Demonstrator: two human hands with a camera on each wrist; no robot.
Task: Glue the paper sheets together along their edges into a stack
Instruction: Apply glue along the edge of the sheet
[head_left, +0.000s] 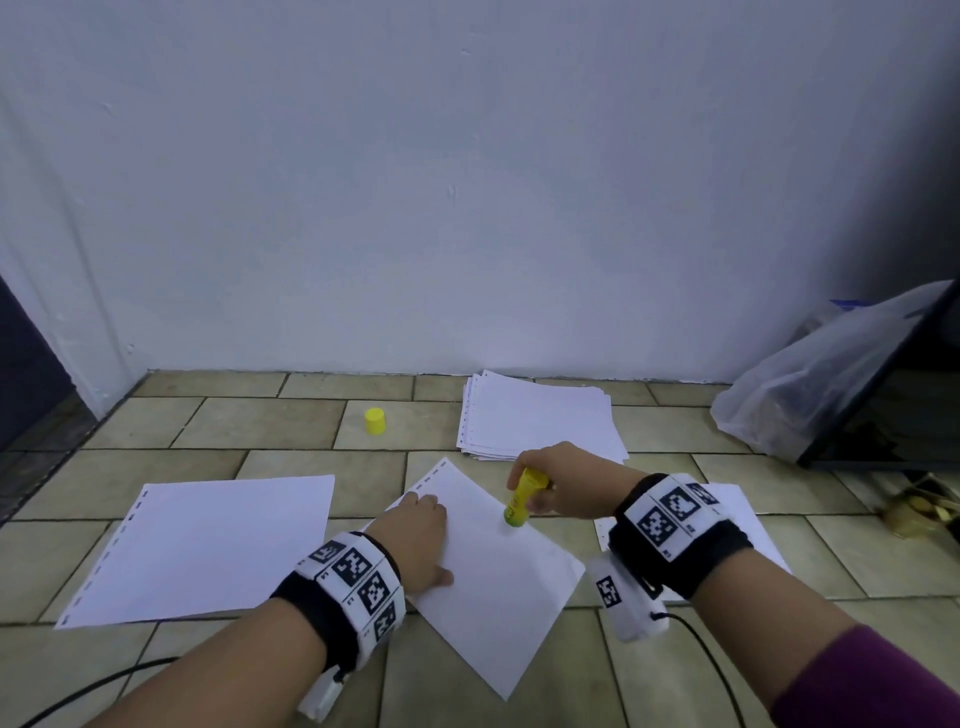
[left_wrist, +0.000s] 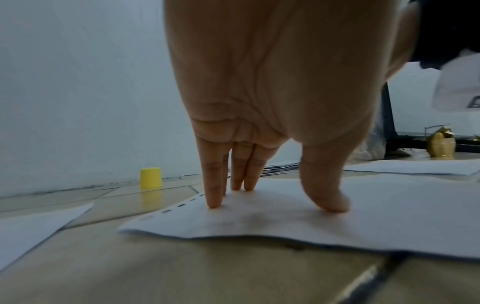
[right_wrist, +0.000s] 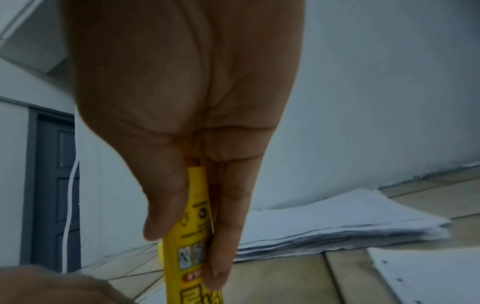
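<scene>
A white punched paper sheet (head_left: 498, 571) lies at an angle on the tiled floor. My left hand (head_left: 421, 540) presses on its left part with straight fingers (left_wrist: 214, 185) and thumb. My right hand (head_left: 545, 480) grips a yellow glue stick (head_left: 522, 496) tip down, its green end touching the sheet's upper right edge. In the right wrist view the glue stick (right_wrist: 196, 236) sits between thumb and fingers. A stack of paper sheets (head_left: 540, 418) lies behind. Another single sheet (head_left: 208, 545) lies to the left.
The yellow glue cap (head_left: 375, 421) stands on the floor near the wall. One more sheet (head_left: 737, 525) lies under my right wrist. A plastic bag (head_left: 800, 395) and a dark frame sit at the right. A cable (head_left: 104, 686) runs along the floor.
</scene>
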